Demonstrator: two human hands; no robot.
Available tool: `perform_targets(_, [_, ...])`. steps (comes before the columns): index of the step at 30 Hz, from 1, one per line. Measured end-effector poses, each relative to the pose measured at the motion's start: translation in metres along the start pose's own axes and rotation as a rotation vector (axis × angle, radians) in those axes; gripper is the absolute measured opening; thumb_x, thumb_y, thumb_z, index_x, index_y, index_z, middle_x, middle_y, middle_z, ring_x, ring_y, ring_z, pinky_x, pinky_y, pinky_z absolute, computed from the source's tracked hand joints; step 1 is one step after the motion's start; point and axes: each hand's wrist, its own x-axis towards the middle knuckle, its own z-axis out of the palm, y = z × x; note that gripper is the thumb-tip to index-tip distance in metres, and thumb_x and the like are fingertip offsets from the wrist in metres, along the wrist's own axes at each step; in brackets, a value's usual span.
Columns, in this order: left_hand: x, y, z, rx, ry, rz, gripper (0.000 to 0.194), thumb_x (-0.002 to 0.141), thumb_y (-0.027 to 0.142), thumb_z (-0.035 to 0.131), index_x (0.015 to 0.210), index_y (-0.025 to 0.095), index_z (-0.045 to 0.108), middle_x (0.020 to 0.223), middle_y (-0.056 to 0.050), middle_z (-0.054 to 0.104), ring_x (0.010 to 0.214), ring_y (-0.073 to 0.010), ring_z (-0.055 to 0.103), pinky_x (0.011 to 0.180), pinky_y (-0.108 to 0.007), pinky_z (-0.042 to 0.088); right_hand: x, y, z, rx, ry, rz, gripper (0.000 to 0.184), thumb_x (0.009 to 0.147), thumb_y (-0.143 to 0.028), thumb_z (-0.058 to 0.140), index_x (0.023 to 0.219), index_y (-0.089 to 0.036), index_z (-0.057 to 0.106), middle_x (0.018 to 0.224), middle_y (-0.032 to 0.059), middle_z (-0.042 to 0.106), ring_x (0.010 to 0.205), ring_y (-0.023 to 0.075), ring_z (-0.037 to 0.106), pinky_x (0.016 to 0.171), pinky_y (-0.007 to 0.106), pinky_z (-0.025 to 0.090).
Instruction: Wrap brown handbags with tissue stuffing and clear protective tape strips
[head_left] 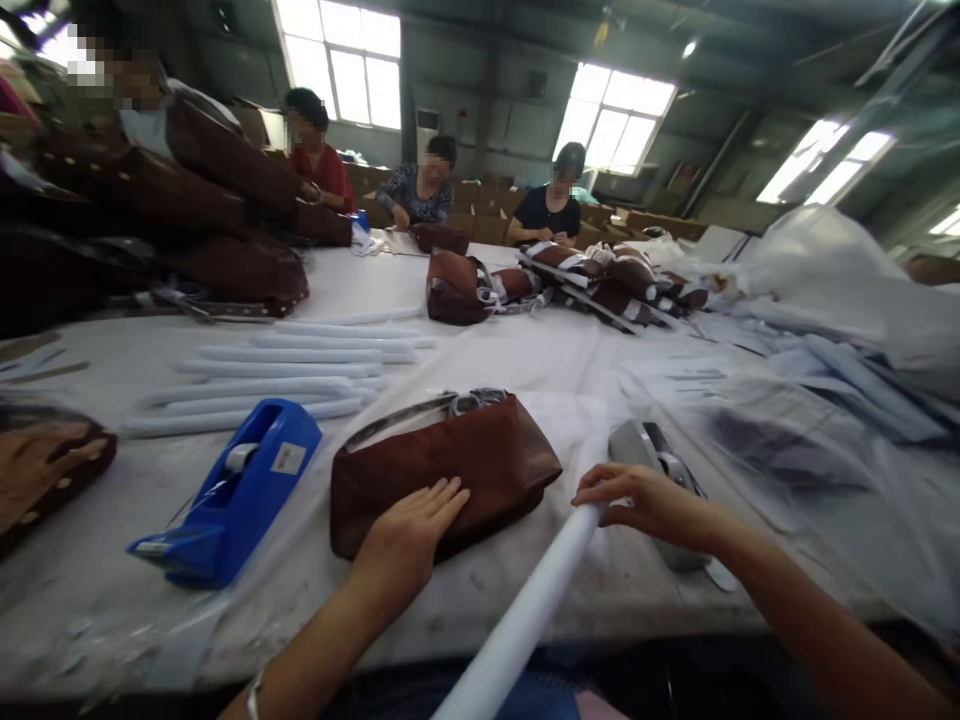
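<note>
A brown leather handbag (442,465) lies on its side in front of me, its wrapped strap along the far edge. My left hand (409,525) rests flat on the bag with the fingers stretched out. To the right of the bag, my right hand (630,495) grips the upper end of a long white foam tube (525,620). The tube slants down toward my lap, and its lower end leaves the view. Just beyond my right forearm stands a grey tape dispenser (637,440), partly hidden by my hand.
A blue tape dispenser (247,490) stands left of the bag. Several white foam tubes (292,370) lie behind it. More brown bags (454,285) are piled farther back. Clear plastic (795,440) covers the right side. Several people work around the table; one hand (45,460) rests on a bag at left.
</note>
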Motion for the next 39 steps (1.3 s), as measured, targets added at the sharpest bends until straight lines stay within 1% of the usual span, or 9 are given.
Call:
perform_targets(9, [0.012, -0.001, -0.026, -0.053, -0.210, -0.033, 0.067, 0.078, 0.000, 0.043, 0.141, 0.023, 0.052, 0.144, -0.003, 0.054, 0.129, -0.0179, 0.056, 0.108, -0.034, 0.048, 0.017, -0.004, 0.089, -0.270, 0.606, 0.073, 0.030, 0.091, -0.016, 0.061, 0.117, -0.028, 0.071, 0.116, 0.0068, 0.071, 0.107, 0.0237, 0.065, 0.091, 0.035, 0.055])
perform_targets(14, [0.004, 0.009, -0.013, 0.094, -0.064, 0.004, 0.056, 0.090, 0.032, 0.059, 0.143, 0.019, 0.049, 0.144, -0.009, 0.055, 0.126, -0.0248, 0.059, 0.104, -0.039, 0.052, 0.035, 0.001, 0.110, -0.176, 0.759, 0.129, 0.029, 0.092, -0.018, 0.059, 0.118, -0.026, 0.068, 0.118, 0.0075, 0.070, 0.109, 0.0234, 0.065, 0.094, 0.036, 0.055])
perform_targets(17, [-0.004, 0.014, 0.006, 0.189, 0.051, 0.024, 0.051, 0.095, 0.026, 0.052, 0.145, 0.019, 0.046, 0.142, -0.008, 0.057, 0.124, -0.0241, 0.060, 0.102, -0.039, 0.053, 0.037, 0.005, 0.114, -0.155, 0.806, 0.141, 0.033, 0.091, -0.015, 0.057, 0.121, -0.024, 0.065, 0.121, 0.0095, 0.068, 0.115, 0.0253, 0.062, 0.100, 0.041, 0.052])
perform_targets(22, [-0.013, 0.024, 0.027, 0.286, 0.143, -0.018, 0.057, 0.093, 0.010, 0.043, 0.149, 0.018, 0.040, 0.143, -0.008, 0.055, 0.125, -0.0245, 0.060, 0.103, -0.042, 0.052, 0.018, -0.003, 0.132, 0.145, 1.094, 0.199, 0.030, 0.090, -0.028, 0.060, 0.119, -0.021, 0.060, 0.129, 0.0143, 0.060, 0.122, 0.0304, 0.056, 0.106, 0.053, 0.047])
perform_targets(24, [-0.014, 0.028, 0.030, 0.317, 0.142, -0.043, 0.059, 0.090, 0.005, 0.041, 0.148, 0.016, 0.041, 0.145, -0.007, 0.054, 0.125, -0.0242, 0.060, 0.103, -0.042, 0.052, 0.011, -0.014, 0.146, 0.526, 1.081, 0.304, 0.032, 0.087, -0.040, 0.065, 0.111, -0.021, 0.058, 0.116, 0.0142, 0.065, 0.108, 0.0300, 0.064, 0.094, 0.051, 0.054])
perform_targets(26, [-0.014, 0.032, 0.032, 0.331, 0.144, -0.061, 0.060, 0.088, 0.003, 0.040, 0.146, 0.014, 0.044, 0.144, -0.007, 0.054, 0.124, -0.0241, 0.061, 0.102, -0.041, 0.053, 0.009, -0.026, 0.159, 1.018, 0.923, 0.394, 0.041, 0.083, -0.047, 0.070, 0.111, -0.021, 0.056, 0.112, 0.0128, 0.067, 0.102, 0.0286, 0.068, 0.089, 0.048, 0.057])
perform_targets(29, [-0.012, 0.035, 0.031, 0.331, 0.147, -0.081, 0.058, 0.087, 0.003, 0.041, 0.144, 0.014, 0.047, 0.143, -0.007, 0.055, 0.122, -0.0238, 0.062, 0.100, -0.039, 0.054, 0.017, -0.043, 0.167, 1.577, 0.665, 0.388, 0.052, 0.077, -0.045, 0.077, 0.119, -0.022, 0.056, 0.126, 0.0107, 0.065, 0.115, 0.0266, 0.065, 0.101, 0.045, 0.051])
perform_targets(32, [-0.010, 0.036, 0.028, 0.314, 0.162, -0.073, 0.058, 0.088, 0.004, 0.042, 0.145, 0.015, 0.047, 0.142, -0.007, 0.056, 0.121, -0.0232, 0.063, 0.099, -0.037, 0.055, 0.034, -0.053, 0.162, 1.750, 0.587, 0.302, 0.045, 0.075, -0.038, 0.078, 0.115, -0.023, 0.062, 0.127, 0.0071, 0.066, 0.124, 0.0243, 0.059, 0.109, 0.044, 0.044])
perform_targets(39, [-0.011, 0.034, 0.013, 0.256, 0.227, -0.091, 0.057, 0.093, 0.013, 0.047, 0.149, 0.021, 0.040, 0.136, -0.005, 0.062, 0.114, -0.0220, 0.067, 0.092, -0.035, 0.058, 0.066, -0.070, 0.160, 1.796, 0.558, 0.247, 0.036, 0.071, -0.038, 0.082, 0.098, -0.017, 0.069, 0.108, 0.0086, 0.074, 0.108, 0.0253, 0.067, 0.100, 0.040, 0.051])
